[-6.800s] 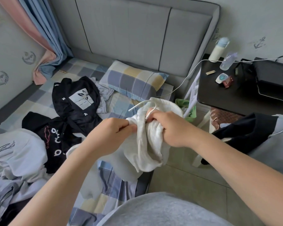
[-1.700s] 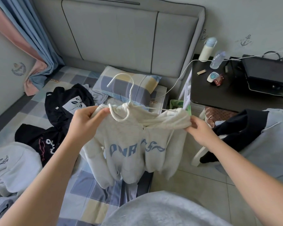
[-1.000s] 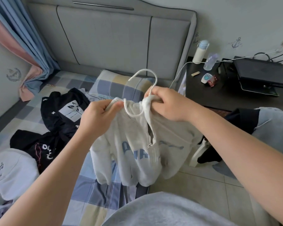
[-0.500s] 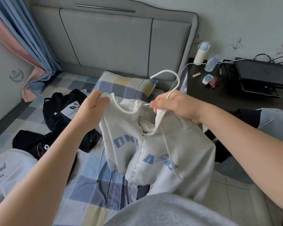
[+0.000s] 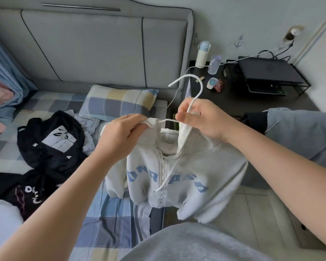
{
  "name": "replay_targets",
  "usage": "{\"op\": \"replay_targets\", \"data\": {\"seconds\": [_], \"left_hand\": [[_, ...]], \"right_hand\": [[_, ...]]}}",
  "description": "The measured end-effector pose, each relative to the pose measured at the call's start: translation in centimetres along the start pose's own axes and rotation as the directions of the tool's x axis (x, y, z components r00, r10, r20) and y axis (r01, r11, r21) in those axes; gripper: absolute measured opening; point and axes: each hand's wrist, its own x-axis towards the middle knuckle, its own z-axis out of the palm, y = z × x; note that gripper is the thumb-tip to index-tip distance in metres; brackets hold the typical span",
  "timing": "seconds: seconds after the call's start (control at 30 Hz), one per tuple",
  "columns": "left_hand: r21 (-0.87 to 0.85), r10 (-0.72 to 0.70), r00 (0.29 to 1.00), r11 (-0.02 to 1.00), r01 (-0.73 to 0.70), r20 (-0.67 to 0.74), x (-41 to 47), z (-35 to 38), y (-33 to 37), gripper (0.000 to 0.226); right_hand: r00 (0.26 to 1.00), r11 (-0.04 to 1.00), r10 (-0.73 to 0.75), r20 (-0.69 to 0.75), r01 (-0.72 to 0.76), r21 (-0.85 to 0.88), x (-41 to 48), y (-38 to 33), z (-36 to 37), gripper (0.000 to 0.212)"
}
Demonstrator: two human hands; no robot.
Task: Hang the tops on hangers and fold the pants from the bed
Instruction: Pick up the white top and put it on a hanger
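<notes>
Hoodie (image 5: 196,166) hangs from hanger (image 5: 198,85) in right grip (image 5: 201,119); left grip (image 5: 124,134) pinches collar (image 5: 151,122).

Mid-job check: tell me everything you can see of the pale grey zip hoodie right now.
The pale grey zip hoodie looks like soft fleece, with blue block letters across the chest, a front zipper that looks closed, a hood and a white drawstring dangling. It hangs in the air above the bed edge, front towards the camera, sleeves drooping, on a white hanger. The left hand pinches one shoulder; the right hand grips the hood edge and the hanger's neck.
</notes>
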Motion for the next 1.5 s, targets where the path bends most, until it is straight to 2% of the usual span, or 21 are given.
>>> {"op": "replay_targets", "data": {"seconds": [0.1, 0.2, 0.3, 0.37, 0.5, 0.57, 0.63, 0.73, 0.83, 0.9, 1.03, 1.1, 1.13, 1.17, 1.27, 1.37, 1.43, 1.5], "left_hand": [[-0.1, -0.056, 0.998, 0.993, 0.057, 0.011, 1.6, 1.0, 1.3, 0.016], [-0.232, -0.057, 0.998, 0.971, 0.061, 0.021, 3.7, 2.0, 3.0, 0.028], [-0.294, -0.006, 0.999, 0.956, 0.021, 0.052, 6.1, 3.8, 5.5, 0.024], [-0.338, 0.069, 0.994, 0.94, -0.038, 0.08, 7.8, 5.6, 7.9, 0.024], [-0.426, 0.199, 0.964, 0.898, -0.108, 0.176, 10.3, 10.1, 13.7, 0.03], [-0.495, 0.25, 0.94, 0.863, -0.107, 0.232, 11.2, 12.7, 16.6, 0.026], [-0.553, 0.297, 0.913, 0.827, -0.101, 0.279, 11.9, 15.3, 19.6, 0.032], [-0.589, 0.376, 0.869, 0.798, -0.128, 0.321, 12.5, 19.0, 24.5, 0.037], [-0.61, 0.455, 0.823, 0.773, -0.176, 0.339, 12.9, 22.4, 29.5, 0.039], [-0.613, 0.511, 0.793, 0.756, -0.232, 0.331, 13.6, 24.4, 32.8, 0.042], [-0.594, 0.634, 0.714, 0.708, -0.382, 0.297, 14.6, 28.0, 39.5, 0.046], [-0.458, 0.709, 0.65, 0.69, -0.561, 0.273, 14.4, 29.6, 42.7, 0.043], [-0.432, 0.733, 0.633, 0.669, -0.605, 0.249, 14.3, 30.2, 44.3, 0.043], [-0.468, 0.735, 0.64, 0.657, -0.59, 0.225, 14.3, 30.7, 45.7, 0.043], [-0.731, 0.663, 0.725, 0.586, -0.349, 0.186, 15.3, 31.9, 49.4, 0.042], [-0.782, 0.623, 0.752, 0.572, -0.249, 0.216, 16.5, 34.1, 51.7, 0.043], [-0.804, 0.62, 0.745, 0.56, -0.2, 0.246, 16.9, 35.9, 52.6, 0.042], [-0.805, 0.634, 0.729, 0.559, -0.2, 0.259, 17.4, 37.6, 53.4, 0.042]], "right_hand": [[0.999, 0.993, 0.02, -0.038, -0.024, -0.115, -2.7, 2.0, -3.6, 0.032], [0.984, 0.981, 0.133, -0.121, -0.148, -0.128, -6.2, 4.1, -7.0, 0.052], [0.91, 0.893, 0.278, -0.308, -0.363, -0.266, -10.4, 5.6, -9.8, 0.05], [0.855, 0.827, 0.314, -0.413, -0.46, -0.322, -13.5, 6.1, -11.5, 0.053], [0.859, 0.9, 0.218, -0.464, -0.361, -0.246, -19.8, 7.1, -14.5, 0.051], [0.834, 0.919, 0.211, -0.51, -0.347, -0.186, -23.1, 8.1, -16.3, 0.056], [0.802, 0.922, 0.237, -0.548, -0.364, -0.134, -26.5, 9.5, -17.9, 0.055], [0.69, 0.913, 0.275, -0.67, -0.406, -0.043, -32.0, 11.1, -20.3, 0.043], [0.525, 0.892, 0.309, -0.793, -0.448, 0.051, -36.8, 12.0, -23.8, 0.048], [0.441, 0.884, 0.305, -0.844, -0.461, 0.078, -39.5, 11.6, -26.5, 0.046], [0.353, 0.908, 0.237, -0.905, -0.413, 0.077, -44.3, 10.6, -31.3, 0.047], [0.33, 0.92, 0.159, -0.931, -0.391, 0.018, -46.5, 9.9, -33.5, 0.054], [0.314, 0.92, 0.139, -0.939, -0.392, 0.005, -47.4, 9.7, -34.5, 0.058], [0.3, 0.917, 0.151, -0.942, -0.398, 0.02, -48.2, 9.8, -35.4, 0.061], [0.28, 0.824, 0.365, -0.888, -0.541, 0.167, -50.3, 11.6, -36.7, 0.055], [0.282, 0.686, 0.525, -0.803, -0.698, 0.204, -53.2, 13.7, -35.9, 0.056], [0.308, 0.688, 0.533, -0.788, -0.7, 0.192, -55.2, 14.5, -35.2, 0.059], [0.362, 0.715, 0.473, -0.803, -0.69, 0.111, -57.0, 15.7, -34.6, 0.06]]}}
